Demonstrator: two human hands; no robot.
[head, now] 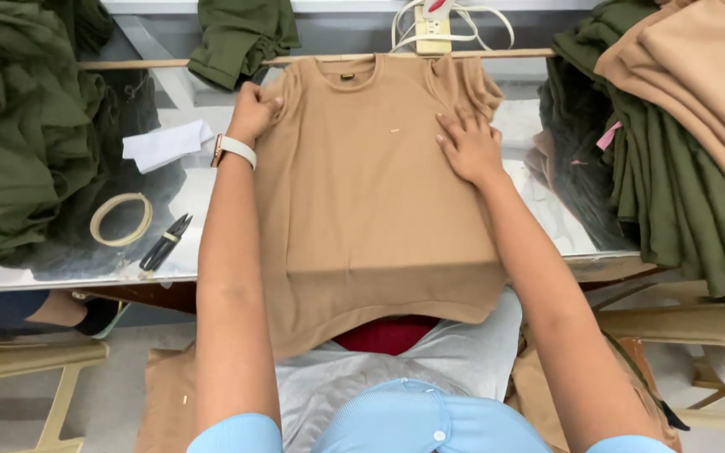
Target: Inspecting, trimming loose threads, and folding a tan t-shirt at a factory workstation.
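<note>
Head view. A tan T-shirt lies face up on the shiny bench, its collar toward the far edge and its hem hanging over the near edge onto the person's lap.

Left hand: the fingers are curled closed on the shirt's left shoulder and sleeve, bunching the cloth there. A pale watch sits on that wrist.

Right hand: the fingers are spread and pressed flat on the shirt's right chest, gripping nothing. Judged, the flat palm pins the cloth so it cannot slide while the other side is handled.

Around the shirt:
- Bench left of the shirt: a white folded cloth, a ring of tape and small black snips near the near edge. All lie apart from the shirt.
- Far left: a heap of green garments.
- Far edge: one more green garment hangs over a wooden rail, and a white power strip with its cable sits behind the collar.
- Right edge: a stack of green and tan garments overhangs the bench corner.

Open room: a narrow strip of bare bench shows on either side of the shirt, wider on the left. The stacks hem in both ends.
</note>
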